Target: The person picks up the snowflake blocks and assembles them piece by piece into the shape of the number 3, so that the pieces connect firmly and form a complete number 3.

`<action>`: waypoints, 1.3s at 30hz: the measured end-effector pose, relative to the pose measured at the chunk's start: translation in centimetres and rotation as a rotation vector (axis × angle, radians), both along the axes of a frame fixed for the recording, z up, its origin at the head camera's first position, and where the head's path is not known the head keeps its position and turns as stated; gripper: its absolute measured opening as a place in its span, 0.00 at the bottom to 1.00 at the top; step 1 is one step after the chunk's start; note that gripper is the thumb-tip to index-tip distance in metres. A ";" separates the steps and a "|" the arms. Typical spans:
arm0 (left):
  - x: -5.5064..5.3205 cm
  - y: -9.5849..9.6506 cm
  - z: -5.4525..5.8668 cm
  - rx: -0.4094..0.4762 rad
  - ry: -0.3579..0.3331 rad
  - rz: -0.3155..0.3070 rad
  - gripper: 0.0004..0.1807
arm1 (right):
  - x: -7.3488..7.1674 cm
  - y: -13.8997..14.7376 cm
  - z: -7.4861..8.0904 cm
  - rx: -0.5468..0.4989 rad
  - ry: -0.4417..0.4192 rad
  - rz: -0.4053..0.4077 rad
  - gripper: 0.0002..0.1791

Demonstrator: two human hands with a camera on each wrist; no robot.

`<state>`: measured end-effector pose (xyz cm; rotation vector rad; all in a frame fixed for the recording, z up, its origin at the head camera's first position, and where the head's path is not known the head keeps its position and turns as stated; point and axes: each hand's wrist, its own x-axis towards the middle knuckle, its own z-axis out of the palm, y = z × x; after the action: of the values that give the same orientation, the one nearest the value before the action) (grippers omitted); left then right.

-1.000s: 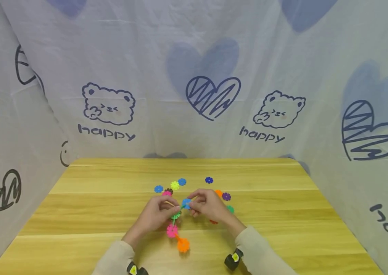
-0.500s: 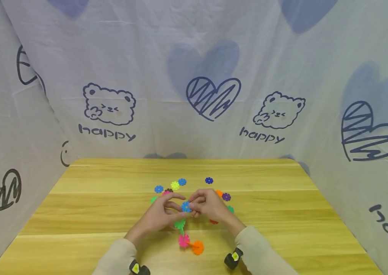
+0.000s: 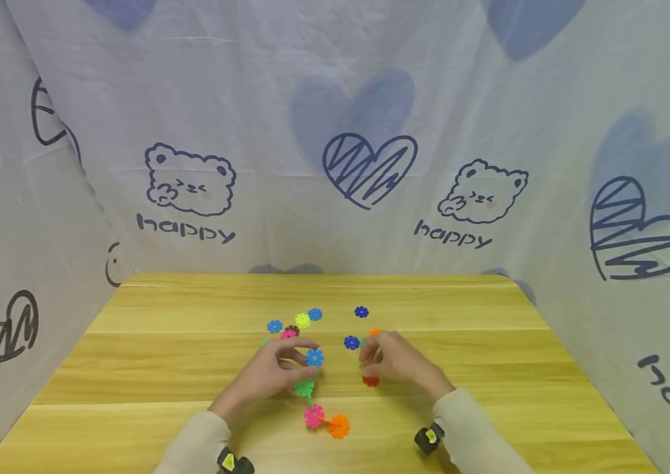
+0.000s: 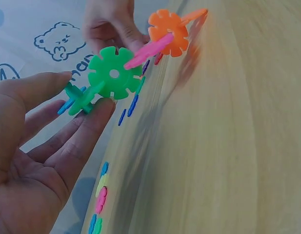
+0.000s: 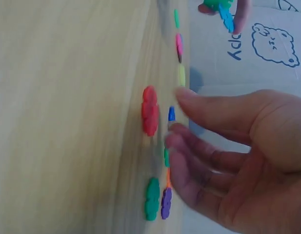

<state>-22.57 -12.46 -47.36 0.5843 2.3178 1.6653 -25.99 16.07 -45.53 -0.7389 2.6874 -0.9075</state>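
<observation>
My left hand (image 3: pixel 269 370) pinches a chain of interlocking snowflake discs between thumb and fingertips. At its upper end is a light blue disc (image 3: pixel 314 357). Green discs (image 4: pixel 102 68) come after it, then a pink disc (image 3: pixel 313 416) and orange ones (image 3: pixel 339 426); the chain hangs above the table in the left wrist view. My right hand (image 3: pixel 401 359) hovers low over the loose discs at the right, its fingers loosely bent with nothing seen between them. A red disc (image 5: pixel 150 111) lies near its thumb, and a dark blue disc (image 3: pixel 351 342) sits just left of its fingertips.
Loose discs lie behind the left hand, among them a yellow disc (image 3: pixel 302 320) and a light blue one (image 3: pixel 275 326). Green (image 5: pixel 152 199) and purple (image 5: pixel 166 203) discs lie below the right hand. A printed cloth (image 3: pixel 278 197) stands around the wooden table (image 3: pixel 133 368).
My right hand has let go of the light blue disc and moved right to the loose discs. The chain's lower end has swung right, still held by the left hand.
</observation>
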 end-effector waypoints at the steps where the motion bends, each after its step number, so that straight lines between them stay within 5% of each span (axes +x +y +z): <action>1: 0.0 0.0 0.0 0.002 0.000 -0.005 0.27 | 0.1 0.2 0.0 0.024 0.005 0.011 0.09; 13: 0.0 0.1 -0.6 0.010 -0.006 -0.010 0.27 | 0.7 0.8 -0.5 0.090 0.010 0.039 0.12; 22: 0.0 0.1 -0.6 0.019 -0.010 -0.013 0.28 | 0.4 0.5 -0.9 -0.015 -0.043 0.032 0.04; 39: 0.1 0.0 -0.2 0.014 -0.004 -0.016 0.27 | 0.0 -1.0 -0.2 -0.110 -0.056 -0.055 0.06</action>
<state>-22.48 -12.50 -47.52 0.6002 2.2942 1.6750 -25.99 15.05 -45.75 -0.6537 2.6378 -1.0808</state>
